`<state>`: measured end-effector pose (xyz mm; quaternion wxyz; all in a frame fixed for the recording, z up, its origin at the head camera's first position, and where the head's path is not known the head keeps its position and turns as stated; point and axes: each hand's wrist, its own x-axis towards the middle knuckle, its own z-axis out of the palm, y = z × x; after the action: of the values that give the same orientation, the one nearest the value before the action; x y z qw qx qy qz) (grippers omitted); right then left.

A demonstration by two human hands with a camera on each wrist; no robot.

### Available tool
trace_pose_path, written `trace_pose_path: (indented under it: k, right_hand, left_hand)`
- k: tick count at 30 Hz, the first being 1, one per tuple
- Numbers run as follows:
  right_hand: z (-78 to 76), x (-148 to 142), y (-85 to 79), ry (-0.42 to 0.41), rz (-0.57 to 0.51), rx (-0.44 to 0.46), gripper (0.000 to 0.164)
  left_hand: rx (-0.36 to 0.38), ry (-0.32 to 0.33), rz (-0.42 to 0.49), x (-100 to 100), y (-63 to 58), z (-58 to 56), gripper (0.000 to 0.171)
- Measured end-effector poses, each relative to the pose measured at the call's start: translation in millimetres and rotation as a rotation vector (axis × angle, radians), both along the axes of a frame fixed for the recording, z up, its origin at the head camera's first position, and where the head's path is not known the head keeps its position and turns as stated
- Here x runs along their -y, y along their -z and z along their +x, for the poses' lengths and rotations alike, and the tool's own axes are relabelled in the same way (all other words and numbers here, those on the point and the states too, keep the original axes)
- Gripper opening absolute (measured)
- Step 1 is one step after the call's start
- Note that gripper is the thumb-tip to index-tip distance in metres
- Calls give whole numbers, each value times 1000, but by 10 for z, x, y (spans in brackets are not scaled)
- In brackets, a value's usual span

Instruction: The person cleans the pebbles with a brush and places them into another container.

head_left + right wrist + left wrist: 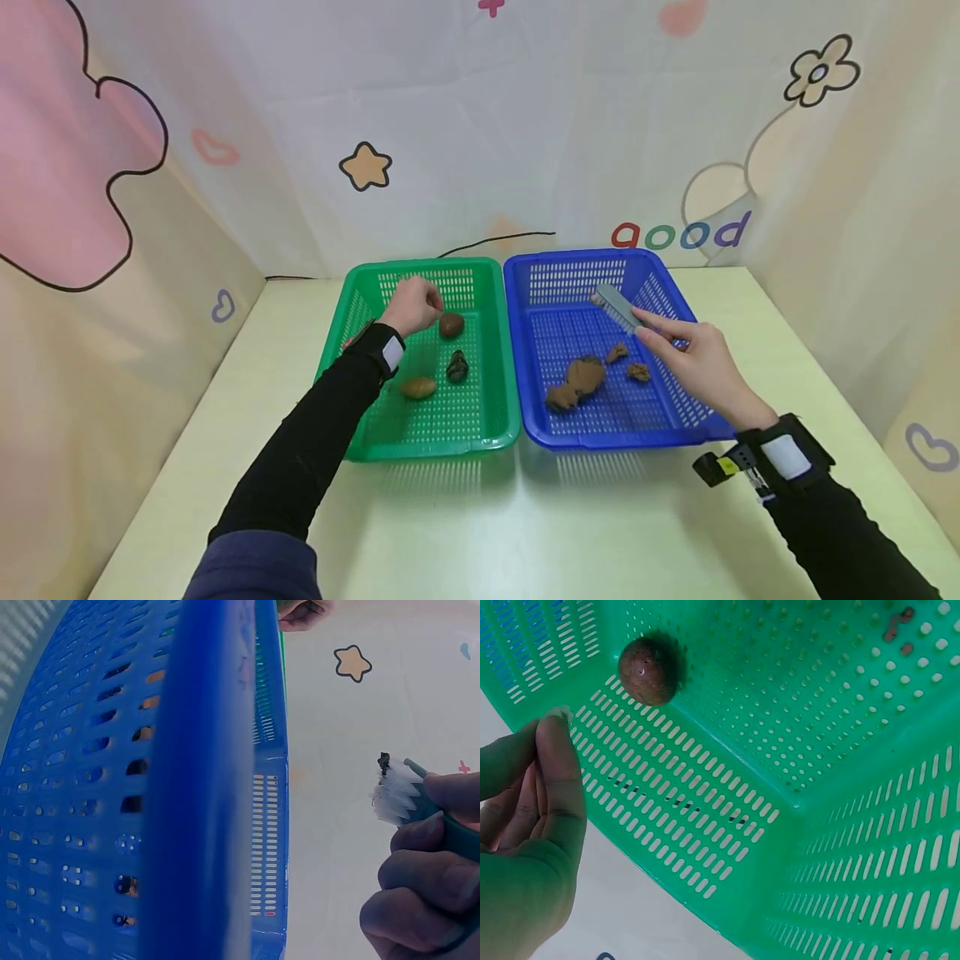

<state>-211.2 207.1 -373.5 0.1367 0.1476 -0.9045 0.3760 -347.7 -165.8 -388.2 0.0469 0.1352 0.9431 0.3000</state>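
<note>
My left hand [413,307] is over the far part of the green basket [512,417], thumb and fingertips together. Nothing shows between them in the left wrist view. Close by lies a rounded reddish-brown stone [451,325], also seen in the left wrist view [646,672]. Nearer the front are a dark, shiny, shell-like lump [457,367] and a smooth tan stone [418,387]. My right hand [701,357] grips a grey-green scrub brush [617,304] by its end, above the blue basket [536,421]. A dark bit [384,760] clings to its white bristles.
Mud-brown lumps lie in the blue basket: a large one [585,377] and small crumbs [638,372]. Small brown bits [892,628] show on the green basket's floor. Both baskets stand side by side on a pale table [570,525], against a printed curtain [480,167].
</note>
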Motion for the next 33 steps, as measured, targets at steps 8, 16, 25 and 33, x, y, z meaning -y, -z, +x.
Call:
trace_pose_path:
  k: [8, 16, 25, 33]
  right_hand:
    - [-16, -35, -19, -3, 13, -21, 36]
    - [5, -52, -16, 2, 1, -2, 35]
    - [12, -102, -10, -4, -5, 9, 36]
    - [39, -156, 9, 17, -16, 6, 35]
  left_hand:
    - [-30, 70, 9, -214, -163, 49, 19]
    - [-45, 186, -30, -581, -292, 176, 19]
    - [-20, 328, -53, -1016, -363, 318, 13]
    - [62, 527, -279, -1410, -396, 404, 17]
